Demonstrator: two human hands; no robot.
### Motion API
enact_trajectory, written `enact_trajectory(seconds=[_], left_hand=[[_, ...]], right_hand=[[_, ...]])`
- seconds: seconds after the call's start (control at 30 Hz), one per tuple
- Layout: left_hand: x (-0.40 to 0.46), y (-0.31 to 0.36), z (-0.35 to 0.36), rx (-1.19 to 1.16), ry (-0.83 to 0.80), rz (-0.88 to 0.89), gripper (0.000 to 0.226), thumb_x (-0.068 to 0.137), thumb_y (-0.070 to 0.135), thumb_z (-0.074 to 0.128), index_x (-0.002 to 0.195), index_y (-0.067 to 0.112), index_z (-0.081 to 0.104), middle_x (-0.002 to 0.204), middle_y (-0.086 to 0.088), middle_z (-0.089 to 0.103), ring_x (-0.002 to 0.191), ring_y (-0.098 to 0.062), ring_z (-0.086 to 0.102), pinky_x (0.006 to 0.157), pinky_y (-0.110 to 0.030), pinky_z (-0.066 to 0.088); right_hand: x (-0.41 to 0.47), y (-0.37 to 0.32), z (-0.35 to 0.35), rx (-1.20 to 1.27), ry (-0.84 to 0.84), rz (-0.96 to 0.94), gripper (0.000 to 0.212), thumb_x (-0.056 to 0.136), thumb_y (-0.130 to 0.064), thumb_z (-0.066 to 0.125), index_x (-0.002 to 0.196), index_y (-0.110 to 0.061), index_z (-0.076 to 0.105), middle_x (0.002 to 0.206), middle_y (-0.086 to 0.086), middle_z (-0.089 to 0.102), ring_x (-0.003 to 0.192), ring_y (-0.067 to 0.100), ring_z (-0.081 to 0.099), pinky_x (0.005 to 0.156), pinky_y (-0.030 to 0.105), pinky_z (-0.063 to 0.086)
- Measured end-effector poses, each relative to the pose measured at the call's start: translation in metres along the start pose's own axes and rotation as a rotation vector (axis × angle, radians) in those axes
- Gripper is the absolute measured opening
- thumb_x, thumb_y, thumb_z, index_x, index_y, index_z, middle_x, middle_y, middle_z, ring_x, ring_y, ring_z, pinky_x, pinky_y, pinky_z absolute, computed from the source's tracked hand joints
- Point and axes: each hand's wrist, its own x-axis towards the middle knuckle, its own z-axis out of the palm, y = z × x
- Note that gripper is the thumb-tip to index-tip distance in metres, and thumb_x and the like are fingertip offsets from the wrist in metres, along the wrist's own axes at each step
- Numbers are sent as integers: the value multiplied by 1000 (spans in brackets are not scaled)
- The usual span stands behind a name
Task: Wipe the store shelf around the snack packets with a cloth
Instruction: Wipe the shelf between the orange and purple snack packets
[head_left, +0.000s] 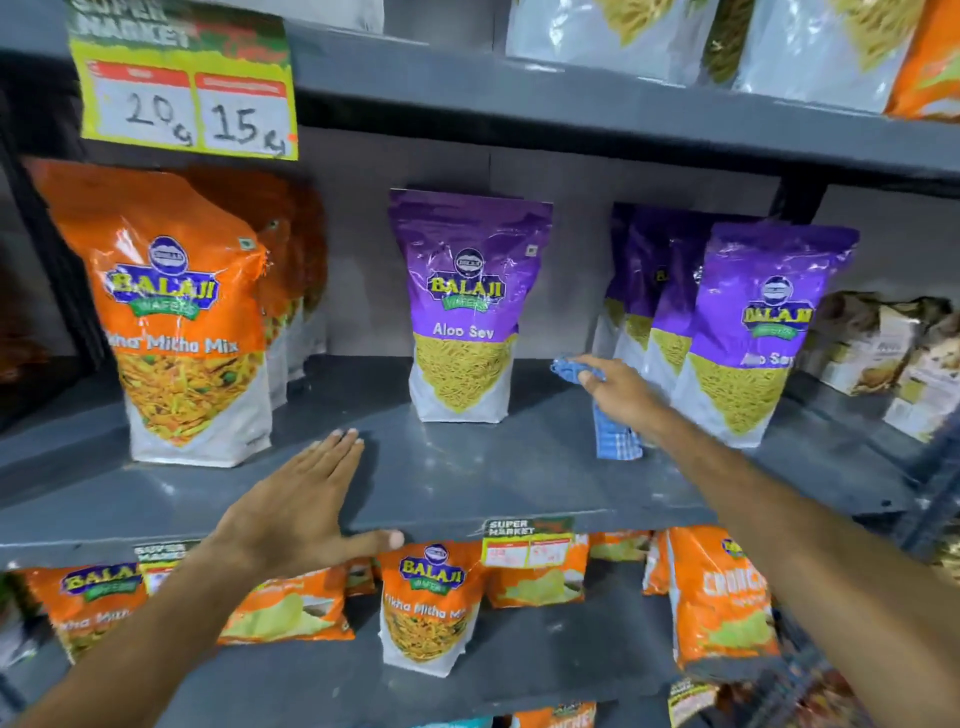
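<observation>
1. Plainly, packets read "Balaji Wafers": a purple "Aloo Sev" packet (460, 306) mid-shelf, an orange "Mitha Mix" packet (179, 317) toward the left end.
2. Right hand (621, 395) grips the blue cloth (613, 439) on the shelf (519, 467), bunched under its fingers.
3. Left hand (296, 504) lies flat, fingers spread, at the front edge.

On the middle shelf (467, 483), 1 Aloo Sev packet (462, 312) stands at the centre. A row of Mix packets (182, 322) stands at its 9 o'clock, a row of more Aloo Sev packets (748, 332) at its 3 o'clock. Between them the right hand (618, 395) lies on the cloth (613, 441). The left hand (296, 504) lies flat on the shelf's front edge, at 7 o'clock from the centre packet.
</observation>
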Motion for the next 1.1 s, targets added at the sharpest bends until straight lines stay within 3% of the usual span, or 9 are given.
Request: enact_trajectory(seconds=[0.1, 0.27, 0.33, 0.47, 0.67, 0.77, 0.93, 1.1], left_hand=[[-1, 0, -1, 10, 8, -15, 144, 61, 113, 14, 167, 18, -10, 174, 6, -16, 160, -7, -14, 129, -26, -7], [2, -4, 2, 21, 8, -24, 139, 64, 112, 21, 167, 23, -9, 170, 13, -20, 157, -2, -18, 126, -20, -11], [3, -5, 1, 13, -3, -24, 138, 66, 111, 26, 167, 24, -8, 170, 13, -20, 156, 0, -18, 127, -21, -10], [2, -5, 1, 5, -10, -27, 136, 68, 109, 31, 167, 25, -7, 171, 14, -18, 157, 1, -17, 129, -22, -7], [2, -3, 0, 32, -35, -36, 135, 68, 110, 26, 167, 26, -11, 170, 15, -20, 158, -1, -14, 129, -23, -6], [2, -1, -1, 31, -47, -42, 135, 66, 110, 22, 166, 26, -11, 170, 15, -19, 159, -3, -13, 129, -24, -6], [3, 2, -4, 24, -86, -42, 139, 64, 111, 18, 167, 22, -11, 172, 12, -16, 161, -7, -11, 130, -27, -5], [2, 2, -5, 30, -98, -35, 139, 66, 110, 19, 167, 19, -9, 176, 5, -12, 162, -9, -9, 132, -31, -1]], right_hand=[[49, 12, 15, -75, -67, -20, 37, 101, -18, 49, 130, -35, 64, 128, -1, 66, 114, 20, 60, 104, 36, 46], [123, 32, 52, -84, -132, -45, 28, 100, -15, 51, 118, -30, 67, 131, 2, 66, 126, 26, 58, 103, 33, 45], [138, 35, 64, -97, -168, -41, 29, 101, -19, 49, 123, -30, 66, 138, 4, 63, 130, 29, 55, 110, 39, 41], [145, 29, 72, -175, -210, -39, 40, 104, -18, 44, 140, -27, 58, 151, 2, 52, 137, 29, 47, 113, 36, 33], [111, 23, 68, -206, -231, -77, 45, 99, -16, 45, 132, -42, 61, 149, -5, 53, 133, 27, 51, 106, 28, 34], [76, 14, 57, -286, -209, -108, 43, 97, -26, 47, 125, -55, 59, 145, -6, 57, 129, 29, 56, 107, 33, 41], [10, -6, 39, -294, -240, -156, 38, 101, -17, 43, 133, -25, 62, 144, 5, 58, 129, 30, 56, 104, 36, 42], [-49, -27, 30, -256, -161, -133, 43, 101, -11, 44, 138, -26, 60, 149, -2, 54, 136, 22, 51, 107, 27, 37]])
